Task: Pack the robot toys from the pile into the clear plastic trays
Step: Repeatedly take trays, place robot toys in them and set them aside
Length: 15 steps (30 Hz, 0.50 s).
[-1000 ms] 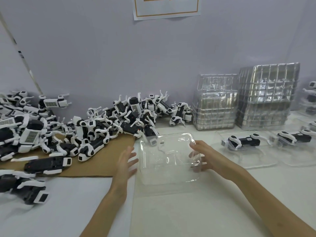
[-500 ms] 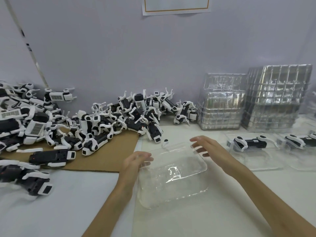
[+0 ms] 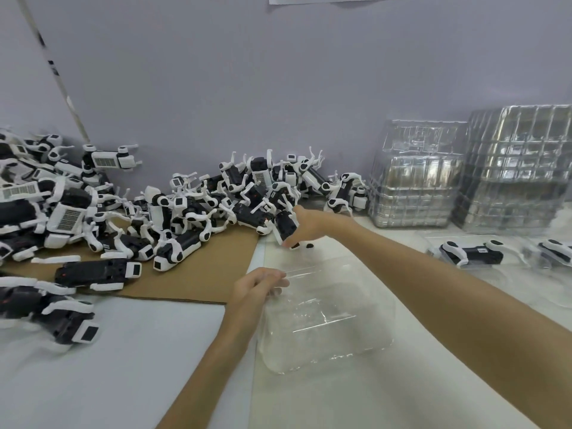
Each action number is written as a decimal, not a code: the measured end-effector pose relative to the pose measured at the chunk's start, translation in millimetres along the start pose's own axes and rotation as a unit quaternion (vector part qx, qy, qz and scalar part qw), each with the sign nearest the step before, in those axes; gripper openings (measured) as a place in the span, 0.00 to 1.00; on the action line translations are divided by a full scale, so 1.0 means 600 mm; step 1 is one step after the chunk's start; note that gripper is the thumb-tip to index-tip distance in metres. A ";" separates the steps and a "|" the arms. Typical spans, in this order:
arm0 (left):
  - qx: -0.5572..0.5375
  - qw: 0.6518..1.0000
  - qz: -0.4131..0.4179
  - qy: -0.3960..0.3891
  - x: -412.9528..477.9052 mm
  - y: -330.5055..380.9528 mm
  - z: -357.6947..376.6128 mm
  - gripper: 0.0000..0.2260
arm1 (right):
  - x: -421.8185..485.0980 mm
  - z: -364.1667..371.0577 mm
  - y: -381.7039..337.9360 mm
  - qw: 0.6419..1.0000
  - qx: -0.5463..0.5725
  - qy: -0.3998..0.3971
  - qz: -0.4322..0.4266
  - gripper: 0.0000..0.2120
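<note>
Right hand (image 3: 309, 226) stretched far forward on a long bare forearm, fingers curled around a black-and-white toy (image 3: 286, 226), thumb underneath. Left hand (image 3: 258, 284) held nearer, palm down, fingers bent and resting on the near left corner of a clear tray (image 3: 328, 320). Both forearms bare, angled in from below.

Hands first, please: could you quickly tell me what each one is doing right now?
Left hand: closed on the near-left edge of the empty clear tray.
Right hand: closed around a black-and-white robot toy at the pile's edge.
</note>
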State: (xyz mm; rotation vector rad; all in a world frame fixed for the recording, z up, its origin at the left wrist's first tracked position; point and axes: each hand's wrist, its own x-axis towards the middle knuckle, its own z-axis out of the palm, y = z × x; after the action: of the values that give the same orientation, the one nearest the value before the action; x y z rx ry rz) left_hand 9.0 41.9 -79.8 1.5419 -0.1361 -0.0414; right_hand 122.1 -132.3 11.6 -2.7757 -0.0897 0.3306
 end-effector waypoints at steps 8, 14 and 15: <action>-0.012 1.000 -0.003 0.000 0.001 0.003 0.001 0.18 | 0.023 0.025 -0.036 0.990 0.090 0.108 0.031 0.07; -0.016 1.000 -0.011 0.002 0.000 0.008 0.002 0.15 | -0.007 0.003 -0.035 0.950 0.221 0.218 -0.032 0.14; -0.014 1.000 -0.010 0.007 -0.002 0.009 0.003 0.16 | -0.018 -0.003 -0.038 0.939 0.264 0.219 -0.035 0.14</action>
State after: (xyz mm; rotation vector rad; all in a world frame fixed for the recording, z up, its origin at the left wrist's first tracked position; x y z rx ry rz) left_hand 7.5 40.1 -74.2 1.5156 -0.1085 -0.0490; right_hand 111.5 -112.8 23.6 -2.2370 0.0116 -0.2564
